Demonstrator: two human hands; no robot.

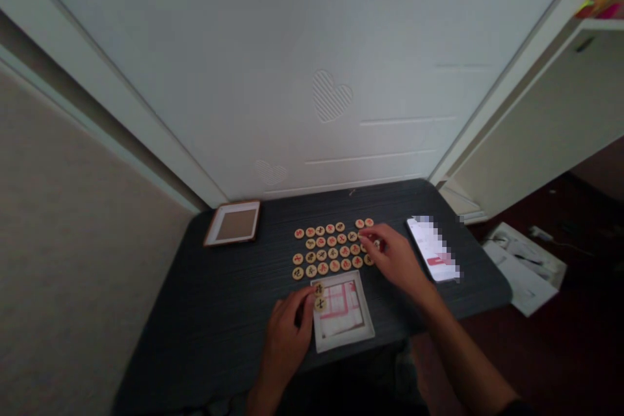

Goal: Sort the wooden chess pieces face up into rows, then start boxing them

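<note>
Round wooden xiangqi pieces (332, 241) with red and black characters lie face up in rows on the dark table. My right hand (394, 257) reaches over the right part of the rows. Its bent fingers are closed on a piece at the end of the second row and partly hide its neighbours. Below the rows sits a shallow white square box (344, 338), with two black-lettered pieces (320, 304) at its upper left. At the box's left edge, the thumb and forefinger of my left hand (288, 325) close against the rim of the upper piece.
A brown-edged lid or tray (233, 223) lies at the table's back left. On the right a lit phone (431, 250) rests, partly pixelated. A white panel (312, 78) rises behind the dark table (219, 312). Papers and a box (526, 266) stand on the floor at right.
</note>
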